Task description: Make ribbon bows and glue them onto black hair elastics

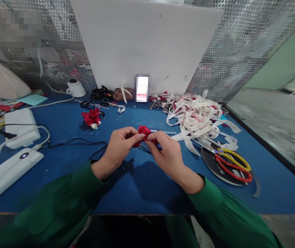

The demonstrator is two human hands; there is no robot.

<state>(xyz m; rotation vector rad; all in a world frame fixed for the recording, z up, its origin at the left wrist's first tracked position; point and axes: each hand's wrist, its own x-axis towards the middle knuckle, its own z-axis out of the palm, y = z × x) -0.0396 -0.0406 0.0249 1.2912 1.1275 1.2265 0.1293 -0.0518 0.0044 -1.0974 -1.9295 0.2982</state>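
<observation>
A small piece of bunched red fabric point(144, 131) is held over the middle of the blue table point(121, 199). My left hand point(120, 146) pinches it from the left between thumb and fingers. From the right, my right hand point(166, 151) grips the same fabric, its fingertips close to those of the left. Something blue, partly hidden, shows behind my right fingers. Another red fabric flower point(91, 117) with a whitish tip lies at the left, beyond my left hand.
White ribbons point(196, 117) lie heaped at the back right, scissors point(234, 167) on a black disc in front of them. A phone point(142, 88) stands at the back. Power banks point(14, 172), cables and a white cup point(76, 88) occupy the left.
</observation>
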